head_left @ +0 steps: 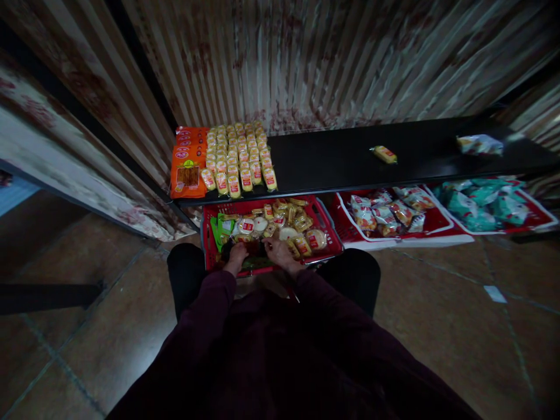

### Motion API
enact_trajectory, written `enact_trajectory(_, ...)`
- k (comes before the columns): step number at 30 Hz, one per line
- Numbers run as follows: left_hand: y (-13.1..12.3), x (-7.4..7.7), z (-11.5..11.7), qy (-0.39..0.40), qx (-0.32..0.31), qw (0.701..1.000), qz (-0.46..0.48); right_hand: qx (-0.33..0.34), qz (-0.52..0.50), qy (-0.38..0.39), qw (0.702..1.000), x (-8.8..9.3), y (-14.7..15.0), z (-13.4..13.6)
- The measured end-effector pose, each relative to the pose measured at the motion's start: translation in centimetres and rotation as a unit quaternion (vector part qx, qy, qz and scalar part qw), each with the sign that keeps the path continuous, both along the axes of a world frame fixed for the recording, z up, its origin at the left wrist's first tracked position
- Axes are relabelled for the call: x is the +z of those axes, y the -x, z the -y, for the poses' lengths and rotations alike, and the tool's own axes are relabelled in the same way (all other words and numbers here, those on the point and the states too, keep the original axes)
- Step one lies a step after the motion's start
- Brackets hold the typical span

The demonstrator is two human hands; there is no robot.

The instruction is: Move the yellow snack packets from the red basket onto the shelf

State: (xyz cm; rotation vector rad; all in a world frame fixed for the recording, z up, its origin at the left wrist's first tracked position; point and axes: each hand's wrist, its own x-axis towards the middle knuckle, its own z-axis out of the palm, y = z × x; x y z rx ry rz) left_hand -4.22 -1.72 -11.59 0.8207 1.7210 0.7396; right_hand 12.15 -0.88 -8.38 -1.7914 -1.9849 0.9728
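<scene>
Both my hands are inside a red plastic basket [331, 224] of wrapped snacks in front of my knees. My left hand [237, 256] is closed at the basket's near side, beside a dark patch; what its fingers hold cannot be made out. To its right, my right hand [281, 252] has bent fingers pinched together among the packets, their tips too dim to show what they hold. Around them lie small yellow wrapped cakes [303, 245], round pale packets [287, 233] and a bright green packet [224, 227] at the left.
On the black shelf [324, 160] above stand rows of small wrapped cakes [238, 157] beside orange packets [188, 169]. A single wrapped cake [385, 154] and a whitish packet [480, 144] lie further right. Baskets below hold red-and-white packets [385, 213] and teal packets [485, 201].
</scene>
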Motion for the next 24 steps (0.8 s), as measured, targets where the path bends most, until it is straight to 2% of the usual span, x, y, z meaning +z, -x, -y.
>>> enact_trajectory(3,-0.1,0.2,0.0,-0.009,0.053,0.996,0.068,0.050,-0.013,0.059,0.997,-0.7,0.8,0.0)
enact_trajectory(6,-0.2,0.2,-0.4,-0.025,0.052,0.993,0.098,0.032,-0.068,0.132,0.988,-1.7,1.9,-0.5)
enact_trajectory(11,-0.3,0.6,-2.4,-0.031,-0.062,0.994,-0.084,-0.008,-0.144,0.166,0.976,-3.0,3.7,-1.6)
enact_trajectory(15,-0.6,0.9,-4.1,-0.047,-0.114,0.979,-0.164,-0.026,-0.199,0.164,0.966,-3.2,4.6,-2.0)
enact_trajectory(17,-0.8,0.8,-4.7,-0.019,-0.202,0.944,-0.259,-0.038,-0.226,0.162,0.960,-3.4,4.8,-2.2)
enact_trajectory(19,-0.9,0.5,-4.9,0.001,-0.259,0.915,-0.309,-0.052,-0.252,0.162,0.953,-3.7,5.0,-2.3)
enact_trajectory(24,-1.2,0.5,-4.8,-0.006,-0.276,0.897,-0.345,-0.087,-0.319,0.153,0.931,-4.0,5.0,-2.4)
